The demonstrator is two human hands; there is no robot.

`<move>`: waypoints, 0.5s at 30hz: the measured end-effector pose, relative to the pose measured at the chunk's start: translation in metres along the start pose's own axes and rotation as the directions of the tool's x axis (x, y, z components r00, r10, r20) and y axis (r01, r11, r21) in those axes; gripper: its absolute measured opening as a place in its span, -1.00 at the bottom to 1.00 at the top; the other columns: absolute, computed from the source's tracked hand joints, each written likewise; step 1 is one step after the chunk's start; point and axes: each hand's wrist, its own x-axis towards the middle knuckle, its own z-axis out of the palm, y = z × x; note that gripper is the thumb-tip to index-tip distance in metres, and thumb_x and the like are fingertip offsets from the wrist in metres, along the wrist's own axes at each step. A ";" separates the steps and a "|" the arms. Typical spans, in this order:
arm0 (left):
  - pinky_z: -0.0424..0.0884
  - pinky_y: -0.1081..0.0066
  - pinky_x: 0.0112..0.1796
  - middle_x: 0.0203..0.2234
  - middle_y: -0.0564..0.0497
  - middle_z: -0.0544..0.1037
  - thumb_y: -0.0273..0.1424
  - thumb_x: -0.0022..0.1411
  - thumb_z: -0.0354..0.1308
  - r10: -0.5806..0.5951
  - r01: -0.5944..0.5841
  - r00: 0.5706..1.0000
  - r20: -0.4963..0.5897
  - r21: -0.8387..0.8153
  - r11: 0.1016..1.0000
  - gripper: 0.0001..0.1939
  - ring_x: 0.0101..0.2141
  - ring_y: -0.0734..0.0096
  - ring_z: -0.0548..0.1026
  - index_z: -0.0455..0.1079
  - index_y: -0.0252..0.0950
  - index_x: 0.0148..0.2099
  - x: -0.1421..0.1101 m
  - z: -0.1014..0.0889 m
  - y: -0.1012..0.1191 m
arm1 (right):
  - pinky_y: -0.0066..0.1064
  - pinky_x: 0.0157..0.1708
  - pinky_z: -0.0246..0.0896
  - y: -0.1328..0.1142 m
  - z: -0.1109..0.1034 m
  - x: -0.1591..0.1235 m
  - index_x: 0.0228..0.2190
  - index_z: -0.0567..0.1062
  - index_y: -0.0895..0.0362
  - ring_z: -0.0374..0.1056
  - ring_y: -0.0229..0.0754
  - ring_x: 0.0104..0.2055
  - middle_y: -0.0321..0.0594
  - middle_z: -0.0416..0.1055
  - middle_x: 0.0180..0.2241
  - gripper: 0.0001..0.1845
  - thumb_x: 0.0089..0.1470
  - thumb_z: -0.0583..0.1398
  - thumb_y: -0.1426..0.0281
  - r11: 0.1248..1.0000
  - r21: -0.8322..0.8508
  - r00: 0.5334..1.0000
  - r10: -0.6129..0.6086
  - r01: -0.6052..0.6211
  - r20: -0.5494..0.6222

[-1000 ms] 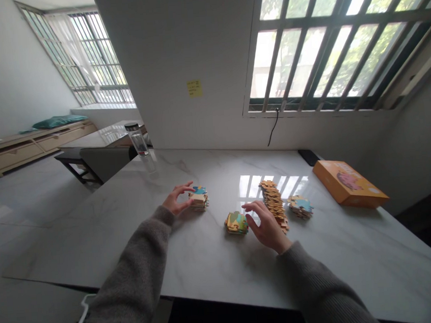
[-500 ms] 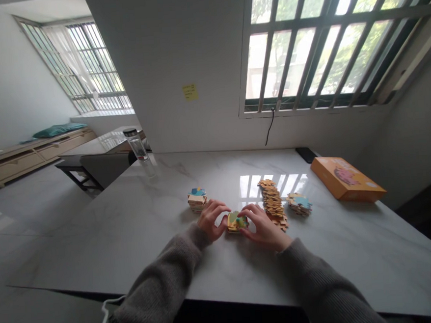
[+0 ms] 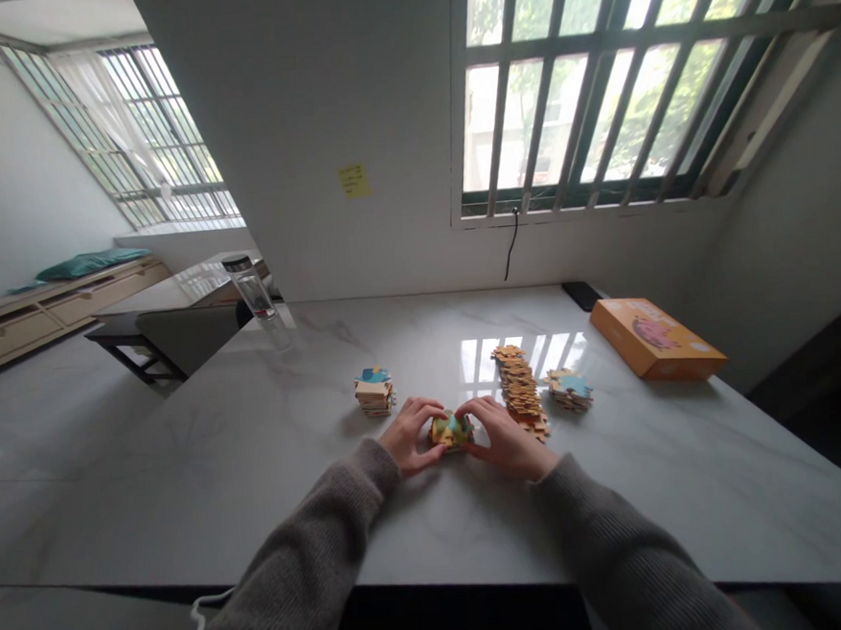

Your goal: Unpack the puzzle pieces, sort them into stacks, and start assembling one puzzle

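Between my two hands, low over the white marbled table (image 3: 275,498), is a small stack of jigsaw puzzle pieces (image 3: 451,432) with a green and yellow print on top. My left hand (image 3: 413,437) grips its left side, fingers curved and thumb at the near edge. Opposite, my right hand (image 3: 505,439) grips the right side in the same way. Left of my left hand stands a neat pile of puzzle pieces (image 3: 375,393) with a blue-topped piece. Just beyond my right hand lies a long overlapping row of brown-backed puzzle pieces (image 3: 519,390).
A lower pile of puzzle pieces (image 3: 570,389) sits right of the row. Farther right is an orange box (image 3: 656,339), with a dark phone-like slab (image 3: 581,295) behind it. A clear bottle (image 3: 252,288) stands at the table's far left corner, and a black cable (image 3: 511,246) hangs from the window.
Both hands have closed in on the small stack, my left fingers now against its side. The top piece looks differently placed. The whole view has shifted slightly.
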 end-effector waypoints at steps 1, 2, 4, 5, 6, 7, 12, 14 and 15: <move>0.37 0.06 0.07 -0.04 -0.12 0.47 -0.43 0.07 0.27 -0.005 0.005 1.000 0.003 -0.001 1.000 -0.57 -0.01 0.11 0.41 0.35 -0.20 0.02 0.000 0.000 0.000 | -0.17 -0.06 0.30 0.000 0.000 0.000 -0.09 0.40 0.05 0.30 -0.04 -0.08 -0.18 0.43 -0.16 -0.57 0.00 0.33 0.53 1.000 0.005 1.000 -0.003 0.003 0.000; 0.37 0.08 0.06 -0.05 -0.11 0.47 -0.43 0.07 0.26 -0.006 0.006 1.000 0.006 -0.006 1.000 -0.59 -0.03 0.12 0.42 0.36 -0.21 0.00 0.000 -0.001 0.000 | -0.16 -0.05 0.30 0.000 0.000 0.000 -0.08 0.40 0.05 0.30 -0.04 -0.07 -0.18 0.42 -0.15 -0.55 -0.01 0.33 0.54 1.000 0.010 1.000 -0.005 0.005 0.001; 0.39 0.10 0.03 -0.09 -0.10 0.48 -0.44 0.09 0.25 -0.003 0.003 1.000 0.001 -0.024 1.000 -0.64 -0.06 0.15 0.43 0.37 -0.21 -0.02 0.000 -0.002 0.001 | -0.13 -0.01 0.30 -0.001 -0.001 0.000 -0.05 0.40 0.04 0.29 -0.03 -0.04 -0.16 0.40 -0.12 -0.51 -0.03 0.32 0.56 1.000 0.024 1.000 -0.005 0.005 0.003; 0.39 0.11 0.02 -0.10 -0.10 0.48 -0.43 0.10 0.25 -0.001 0.001 1.000 -0.010 -0.036 0.999 -0.65 -0.07 0.16 0.43 0.37 -0.21 -0.03 0.000 -0.003 0.002 | -0.12 0.01 0.30 -0.002 -0.002 -0.001 -0.04 0.39 0.04 0.28 -0.03 -0.03 -0.16 0.39 -0.11 -0.49 -0.05 0.31 0.57 0.999 0.034 1.000 -0.006 0.006 0.004; 0.39 0.11 0.01 -0.10 -0.10 0.48 -0.42 0.12 0.26 0.000 -0.001 1.000 -0.023 -0.048 0.999 -0.66 -0.07 0.16 0.43 0.37 -0.21 -0.03 0.000 -0.004 0.003 | -0.11 0.02 0.30 -0.003 -0.003 -0.001 -0.04 0.39 0.04 0.28 -0.02 -0.02 -0.15 0.38 -0.11 -0.48 -0.06 0.30 0.58 0.999 0.045 1.000 -0.006 0.006 0.000; 0.39 0.10 0.01 -0.11 -0.10 0.48 -0.40 0.13 0.27 -0.001 -0.001 0.999 -0.041 -0.060 0.998 -0.67 -0.07 0.16 0.43 0.37 -0.21 -0.03 0.001 -0.004 0.004 | -0.10 0.03 0.30 -0.005 -0.004 0.000 -0.04 0.39 0.04 0.28 -0.02 -0.01 -0.15 0.37 -0.10 -0.47 -0.07 0.29 0.59 0.998 0.057 1.000 -0.007 0.008 -0.012; 0.44 0.18 -0.10 -0.15 -0.10 0.47 -0.30 0.16 0.32 -0.034 0.014 0.974 -0.223 -0.091 0.996 -0.69 -0.11 0.20 0.44 0.36 -0.22 -0.09 0.005 -0.005 0.012 | -0.11 -0.03 0.36 -0.016 -0.004 0.004 0.07 0.30 0.05 0.33 -0.02 0.03 -0.07 0.37 -0.03 -0.49 0.08 0.24 0.45 0.970 0.238 0.980 0.088 -0.044 -0.178; 0.45 0.21 -0.15 -0.16 -0.09 0.47 -0.28 0.16 0.35 -0.044 0.025 0.953 -0.299 -0.065 0.998 -0.68 -0.14 0.21 0.45 0.35 -0.21 -0.10 0.005 -0.002 0.015 | -0.20 -0.18 0.41 -0.017 0.002 0.007 0.10 0.23 0.06 0.41 -0.10 -0.14 -0.14 0.42 -0.16 -0.53 0.18 0.19 0.33 0.901 0.420 0.964 0.198 -0.107 -0.180; 0.45 0.20 -0.15 -0.17 -0.08 0.47 -0.26 0.15 0.36 -0.038 0.026 0.946 -0.323 -0.043 0.999 -0.66 -0.15 0.22 0.44 0.34 -0.21 -0.09 0.006 -0.001 0.016 | -0.26 -0.26 0.42 -0.016 0.005 0.008 0.09 0.22 0.06 0.42 -0.15 -0.24 -0.21 0.42 -0.25 -0.56 0.22 0.16 0.29 0.851 0.508 0.954 0.249 -0.133 -0.167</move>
